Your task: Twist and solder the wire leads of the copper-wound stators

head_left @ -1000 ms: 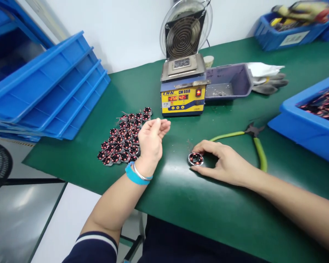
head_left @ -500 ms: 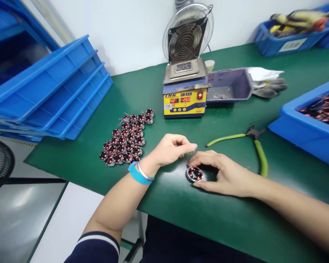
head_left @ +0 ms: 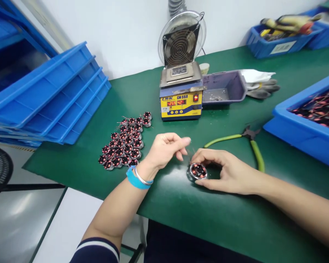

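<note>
Copper-wound round stator with a silver metal rim (head_left: 198, 171) lies flat on the green bench (head_left: 181, 204), ringed by the right hand (head_left: 224, 170) — thumb below it, fingertips curled over its far edge, a loose grip that steadies rather than lifts. The left hand (head_left: 166, 149) hangs just beside it with thumb and forefinger pinched together near the thin wire ends that stick up from the stator; whether a wire is actually caught in that pinch is too fine to tell.

As a judgement of progress: a tight cluster of small copper-wound stators (head_left: 124, 144) sits in rows to the left, which looks like pieces already handled and set aside, while the large blue plastic bin (head_left: 304, 131) on the right holds a heap of similar wound parts, seemingly the stock not yet worked. So one piece is in hand, with a good many left.

Green-handled cutting pliers (head_left: 246, 140) lie untouched beyond the right hand. Further back stands the yellow-and-blue solder pot with red digits lit (head_left: 181, 102) — beside it a grey tray (head_left: 224, 87).
</note>
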{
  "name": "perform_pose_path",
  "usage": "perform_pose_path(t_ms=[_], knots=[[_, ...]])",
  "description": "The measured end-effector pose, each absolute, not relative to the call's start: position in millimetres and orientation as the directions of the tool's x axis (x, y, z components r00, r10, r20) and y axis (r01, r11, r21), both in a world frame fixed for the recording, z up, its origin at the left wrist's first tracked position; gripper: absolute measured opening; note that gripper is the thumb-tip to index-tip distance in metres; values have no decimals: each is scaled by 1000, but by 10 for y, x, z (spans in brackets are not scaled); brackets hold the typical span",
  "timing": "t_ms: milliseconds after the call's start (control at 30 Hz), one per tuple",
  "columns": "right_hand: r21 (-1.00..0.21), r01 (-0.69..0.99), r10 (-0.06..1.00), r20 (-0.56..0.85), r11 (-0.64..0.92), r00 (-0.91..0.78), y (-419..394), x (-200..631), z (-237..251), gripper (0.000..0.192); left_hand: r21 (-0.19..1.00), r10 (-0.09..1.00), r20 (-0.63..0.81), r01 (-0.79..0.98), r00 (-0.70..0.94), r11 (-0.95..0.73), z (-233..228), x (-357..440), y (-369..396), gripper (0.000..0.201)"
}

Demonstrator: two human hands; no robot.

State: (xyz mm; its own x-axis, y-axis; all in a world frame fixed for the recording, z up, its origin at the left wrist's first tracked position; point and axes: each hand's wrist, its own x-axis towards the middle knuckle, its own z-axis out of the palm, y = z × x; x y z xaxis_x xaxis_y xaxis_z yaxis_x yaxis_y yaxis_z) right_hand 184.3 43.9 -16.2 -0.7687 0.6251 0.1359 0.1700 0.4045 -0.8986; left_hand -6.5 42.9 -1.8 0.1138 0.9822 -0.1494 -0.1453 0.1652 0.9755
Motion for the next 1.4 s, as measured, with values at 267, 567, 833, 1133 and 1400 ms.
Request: perform_pose_path(t_ms=[267,567,833,1133,1400], knots=[[-934,201,754,98,294,-649,514,1871,-112,27,978,930,57,-165,-363,-125,31,-43,433,33],[-804,459,917,256,377,-306,1449,1789,671,53,391,983,146,906,114,-163,99,4,212,34],[-553,807,949,315,208,-28,2655,972,1291,34,102,999,40,994,-31,27,260,-81,204,68],[-353,920,951,303,167,-57,3044,655,1116,44,76,996,-33,993,-84,87,281,-207,223,85],[-303,941,958,281,151,-64,3029,561,1063,49,58,981,-119,985,-153,160,330,-281,264,88]])
